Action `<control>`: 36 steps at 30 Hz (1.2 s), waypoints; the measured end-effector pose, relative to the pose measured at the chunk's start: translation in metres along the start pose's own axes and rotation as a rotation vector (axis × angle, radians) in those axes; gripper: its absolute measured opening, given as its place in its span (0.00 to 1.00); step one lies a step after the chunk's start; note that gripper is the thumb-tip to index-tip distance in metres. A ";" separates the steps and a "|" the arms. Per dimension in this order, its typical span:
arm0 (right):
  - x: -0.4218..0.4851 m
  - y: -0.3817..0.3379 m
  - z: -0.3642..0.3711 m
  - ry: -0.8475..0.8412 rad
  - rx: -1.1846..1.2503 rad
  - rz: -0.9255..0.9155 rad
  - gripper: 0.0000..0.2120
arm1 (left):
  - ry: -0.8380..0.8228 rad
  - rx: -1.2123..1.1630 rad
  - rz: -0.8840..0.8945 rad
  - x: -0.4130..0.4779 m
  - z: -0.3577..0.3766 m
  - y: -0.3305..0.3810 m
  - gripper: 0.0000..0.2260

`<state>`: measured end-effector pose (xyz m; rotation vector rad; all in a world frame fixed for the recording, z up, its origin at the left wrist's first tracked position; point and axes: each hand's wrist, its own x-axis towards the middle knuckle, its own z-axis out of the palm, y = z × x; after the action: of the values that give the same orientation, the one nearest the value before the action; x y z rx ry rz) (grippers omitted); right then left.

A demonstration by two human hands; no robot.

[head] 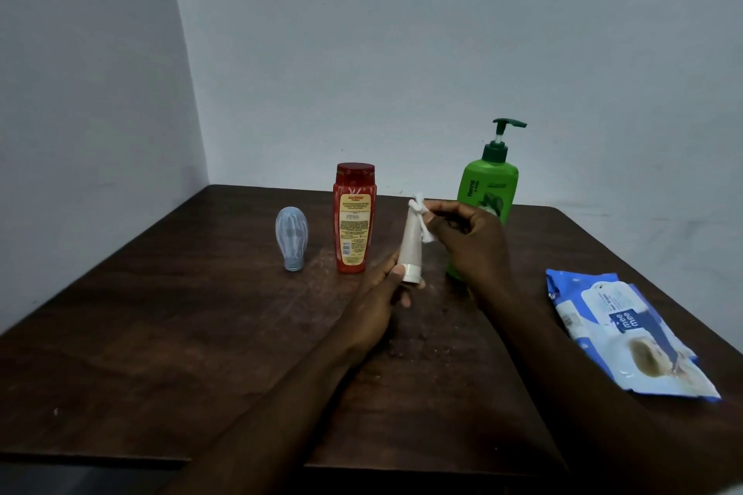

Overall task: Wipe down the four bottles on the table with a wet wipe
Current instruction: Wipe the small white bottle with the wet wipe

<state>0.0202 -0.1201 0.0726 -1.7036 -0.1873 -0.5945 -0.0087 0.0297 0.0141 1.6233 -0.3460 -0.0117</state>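
Item in hand: pale tube [412, 245], one of the four bottles, being held tilted above the middle of the table [161, 334], cap end down. The left hand [376, 293] is gripping the tube at its white cap, fingers curled round it. The right hand [470, 241] is pinching a bunched wet wipe [420, 221] against the tube's upper end. Remaining stock: red bottle [354, 221] and upside-down blue-grey bottle [291, 237] are standing to the left, green pump bottle [488, 185] is standing just behind the right hand, and the wipes pack [627, 334] is lying near the right edge. Risks, as judged: the tube is being held only at the cap, so a firm stroke may be levering it out of the fingers, and wetness is likely making that hold slippery. The right wrist is working close to the tall pump bottle, so a wide stroke risks toppling it. The wipe is bunched small and may be missing patches.
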 end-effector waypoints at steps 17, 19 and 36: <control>-0.066 -0.005 -0.001 -0.098 -0.395 -0.426 0.09 | 0.079 -0.431 -0.107 -0.001 0.006 0.004 0.14; -0.068 -0.004 0.002 -0.087 -0.420 -0.449 0.08 | 0.077 -0.471 -0.112 0.000 0.007 0.003 0.14; 0.000 -0.020 0.002 0.078 -0.195 -0.160 0.07 | -0.016 -0.637 -0.142 0.004 0.007 0.009 0.24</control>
<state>0.0117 -0.1135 0.0895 -1.8615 -0.2171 -0.8183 -0.0086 0.0220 0.0234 1.0122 -0.2070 -0.2219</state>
